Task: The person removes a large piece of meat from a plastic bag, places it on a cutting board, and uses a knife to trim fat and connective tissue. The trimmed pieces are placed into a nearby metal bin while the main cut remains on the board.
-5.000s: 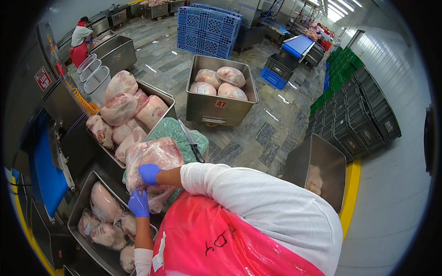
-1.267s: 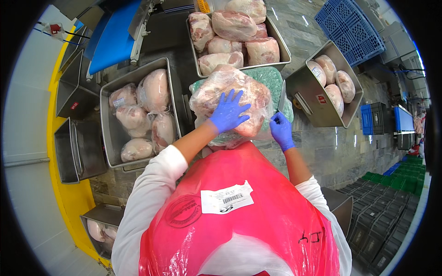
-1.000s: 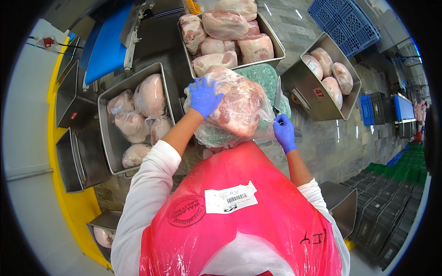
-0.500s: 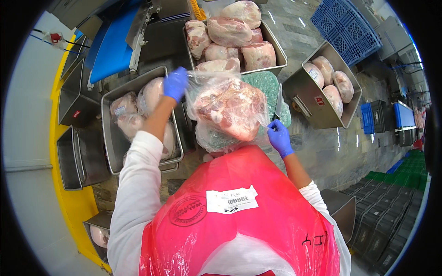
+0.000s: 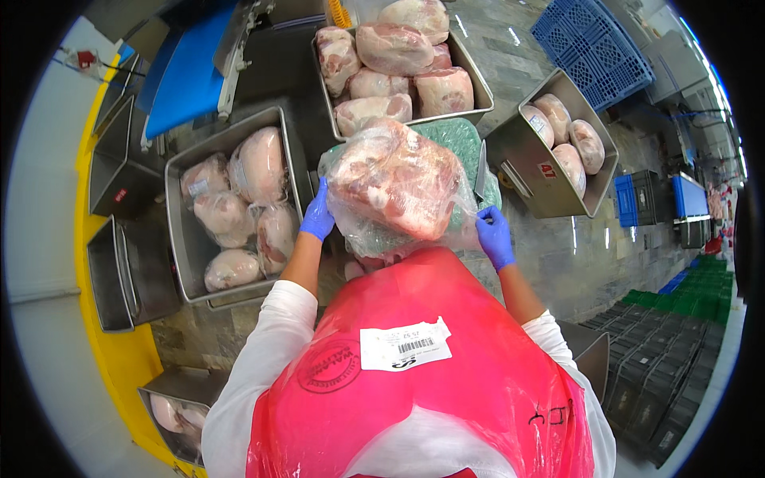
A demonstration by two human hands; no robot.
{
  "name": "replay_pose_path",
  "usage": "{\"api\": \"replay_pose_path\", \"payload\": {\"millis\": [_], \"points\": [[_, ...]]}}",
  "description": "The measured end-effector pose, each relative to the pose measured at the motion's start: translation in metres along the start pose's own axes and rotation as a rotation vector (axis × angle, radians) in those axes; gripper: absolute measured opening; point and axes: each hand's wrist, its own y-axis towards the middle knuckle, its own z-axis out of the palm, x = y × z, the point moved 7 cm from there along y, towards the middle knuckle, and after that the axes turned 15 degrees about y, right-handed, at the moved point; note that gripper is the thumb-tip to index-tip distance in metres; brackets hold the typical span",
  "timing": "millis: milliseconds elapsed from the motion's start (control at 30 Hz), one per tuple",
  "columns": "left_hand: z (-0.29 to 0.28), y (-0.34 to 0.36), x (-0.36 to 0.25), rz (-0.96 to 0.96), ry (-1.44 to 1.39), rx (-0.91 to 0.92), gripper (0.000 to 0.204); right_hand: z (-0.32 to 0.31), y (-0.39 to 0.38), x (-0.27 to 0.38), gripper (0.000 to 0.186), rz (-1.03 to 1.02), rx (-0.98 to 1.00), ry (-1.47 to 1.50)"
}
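Meat, one big bagged cut, sits dead centre on the green cutting board, right in front of the red apron. Left hand, in a blue glove, is cupped against the cut's left flank, fingers wrapped onto the plastic, apparently steadying the heavy lump so it doesn't roll. Right hand is pinched shut on the loose edge of the clear bag at the right, drawing the film taut away from the meat (a grip that looks suited to peeling or tugging the wrap). To the left, a steel tray holds more wrapped cuts, close enough to reach. At the far side a second steel tray carries unwrapped pink pieces. Off to the right stands a steel bin with more cuts.
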Motion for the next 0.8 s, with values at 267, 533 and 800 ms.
{"api": "replay_pose_path", "payload": {"millis": [267, 533, 800], "points": [[-0.009, -0.046, 0.058, -0.113, 0.602, 0.044, 0.068, -0.026, 0.016, -0.045, 0.008, 0.284, -0.208, 0.259], [0.008, -0.052, 0.073, 0.317, 1.774, -0.224, 0.055, 0.014, 0.024, -0.095, 0.029, 0.094, 0.082, -0.353], [0.026, -0.107, 0.051, 0.442, 0.967, -0.076, 0.039, 0.084, -0.027, -0.095, 0.039, 0.389, 0.328, 0.0]]}}
